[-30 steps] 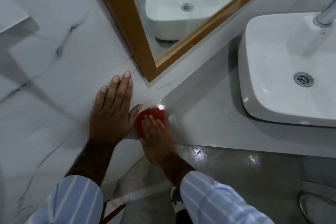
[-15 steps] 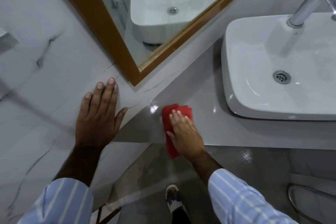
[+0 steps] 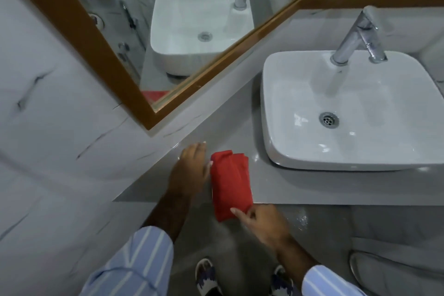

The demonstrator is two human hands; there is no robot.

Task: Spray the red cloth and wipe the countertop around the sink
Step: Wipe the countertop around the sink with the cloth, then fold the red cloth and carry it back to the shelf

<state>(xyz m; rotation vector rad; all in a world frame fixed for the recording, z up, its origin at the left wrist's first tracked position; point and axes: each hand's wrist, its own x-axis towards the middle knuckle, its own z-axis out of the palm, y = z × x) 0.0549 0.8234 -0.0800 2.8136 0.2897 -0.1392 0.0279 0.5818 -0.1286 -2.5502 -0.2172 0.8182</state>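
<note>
Your left hand (image 3: 189, 170) rests loose on the grey tabletop (image 3: 300, 187), its fingers against the left edge of the red cloth (image 3: 229, 184). The folded cloth lies left of the sink (image 3: 348, 113), its long axis running from the wall toward you, near end overhanging the front edge. Your right hand (image 3: 262, 222) pinches that end. Wiping looks unfinished; the sink's surround seems untouched.

A folded red cloth (image 3: 230, 184) overhangs the grey countertop (image 3: 300, 187) edge, left hand (image 3: 191, 170) beside it.
</note>
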